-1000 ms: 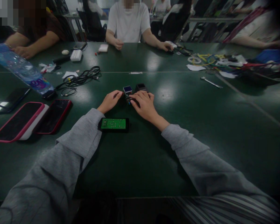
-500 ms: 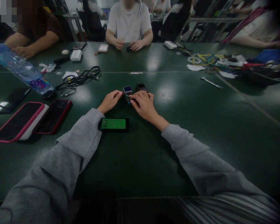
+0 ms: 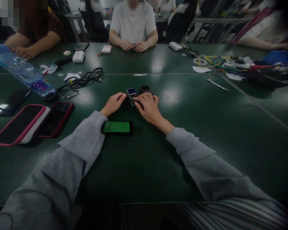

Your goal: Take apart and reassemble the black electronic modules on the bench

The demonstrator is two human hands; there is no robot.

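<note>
A small circuit board with a little screen at its far end lies between my hands. My left hand is closed at the board's left edge, fingertips and thumb drawn together. From the right, my right hand grips the board's edge with thumb and index finger, the other fingers bent over. Its fingers partly hide a small black box just behind. Nearer to me, a black case with a green circuit board in it lies beside my left cuff.
Left are a pink-rimmed phone, a red-edged phone, a tilted plastic bottle and black cables. A wrench and tangled wires lie right. A person in a white shirt sits opposite.
My hands and the small board look almost unchanged. Across the table, the person's two hands have come closer together.
</note>
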